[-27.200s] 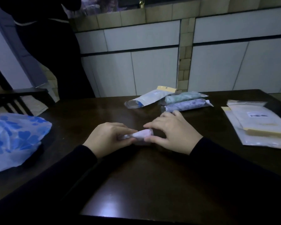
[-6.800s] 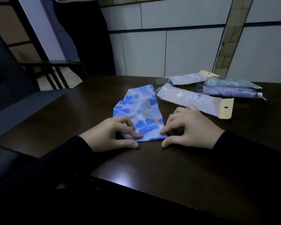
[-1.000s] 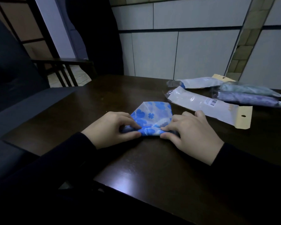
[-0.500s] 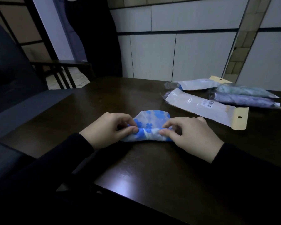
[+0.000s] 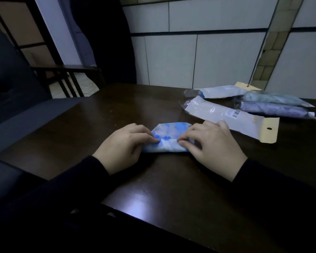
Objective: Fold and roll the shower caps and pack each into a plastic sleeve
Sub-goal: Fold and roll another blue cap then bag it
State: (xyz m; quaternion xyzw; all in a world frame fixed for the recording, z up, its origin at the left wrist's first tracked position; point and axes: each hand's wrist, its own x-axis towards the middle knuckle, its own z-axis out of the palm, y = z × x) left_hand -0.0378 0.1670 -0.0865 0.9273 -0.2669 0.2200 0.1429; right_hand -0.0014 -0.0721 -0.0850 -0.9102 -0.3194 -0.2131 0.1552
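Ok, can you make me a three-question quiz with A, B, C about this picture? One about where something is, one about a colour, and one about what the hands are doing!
1. Where does the flat white plastic sleeve with the barcode lie?
A. beyond the right hand
B. under the left hand
C. on the chair

2. What colour are the flowers on the white shower cap?
A. red
B. blue
C. yellow

3. What are the left hand and the right hand doing?
A. resting apart from the cap
B. holding one sleeve
C. gripping the cap's rolled near edge

Answers: A, it lies on the dark wooden table past the right hand's fingers. B, the printed blotches are blue. C, both hands' fingertips pinch the roll.
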